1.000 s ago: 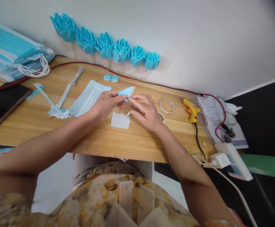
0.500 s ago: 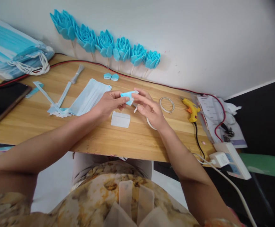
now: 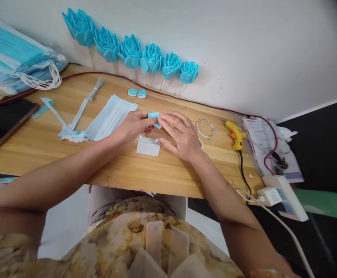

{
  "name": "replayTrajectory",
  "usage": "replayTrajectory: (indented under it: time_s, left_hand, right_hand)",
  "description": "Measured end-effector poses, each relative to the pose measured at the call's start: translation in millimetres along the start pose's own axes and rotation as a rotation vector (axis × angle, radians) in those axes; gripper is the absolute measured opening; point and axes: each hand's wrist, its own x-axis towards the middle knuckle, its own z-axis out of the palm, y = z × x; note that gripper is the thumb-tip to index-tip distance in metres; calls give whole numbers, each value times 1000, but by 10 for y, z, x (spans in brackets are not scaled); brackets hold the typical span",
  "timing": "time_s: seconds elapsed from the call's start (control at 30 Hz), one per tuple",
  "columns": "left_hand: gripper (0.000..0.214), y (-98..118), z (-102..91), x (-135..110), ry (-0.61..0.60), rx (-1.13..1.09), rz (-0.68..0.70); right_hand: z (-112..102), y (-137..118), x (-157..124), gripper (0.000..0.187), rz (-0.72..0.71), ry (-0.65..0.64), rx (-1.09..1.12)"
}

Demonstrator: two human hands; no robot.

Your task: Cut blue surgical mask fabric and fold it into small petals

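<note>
My left hand [image 3: 136,125] is closed, pinching a small folded piece of blue mask fabric [image 3: 154,115] between thumb and fingers. My right hand [image 3: 182,135] presses its fingertips onto the right end of that piece, its thumb held lower and apart. A tiny white strip [image 3: 157,140] shows at the right thumb's tip, probably tape. Just below the hands a pale cut rectangle of fabric [image 3: 148,146] lies on the table. Partly hidden behind my right hand is a roll of tape [image 3: 201,144]. Two small folded blue petals [image 3: 137,93] rest farther back.
Several blue fabric flowers [image 3: 130,52] on sticks lean against the wall. Left are stacked masks [image 3: 14,58], a phone [image 3: 7,123], fabric sheets [image 3: 112,117] and bundled wires [image 3: 96,88]. Right are a ring-shaped roll [image 3: 205,128], a yellow glue gun [image 3: 235,135] and a power strip [image 3: 286,199].
The blue piece's flared right corner is now folded down into a narrower shape. My right hand has turned over it, and the white strip has shifted left and down with the thumb.
</note>
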Motion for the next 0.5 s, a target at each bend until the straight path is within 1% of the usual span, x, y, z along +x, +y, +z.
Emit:
replayTrajectory:
  time_s: [0.1,0.23,0.37,0.5]
  left_hand:
    - [20,-1,1,2,-6,6,22]
    - [23,-17,-2,7,-11,-1,43]
    - [20,-35,-11,9,-15,-13,55]
    - [21,-56,-23,18,-15,-24,74]
  right_hand:
    - [-11,-11,3,59,13,-47,-21]
    - [0,-9,0,71,6,-21,-14]
    - [7,-3,-13,82,64,-26,32]
    - [-10,-1,-17,82,100,-83,17]
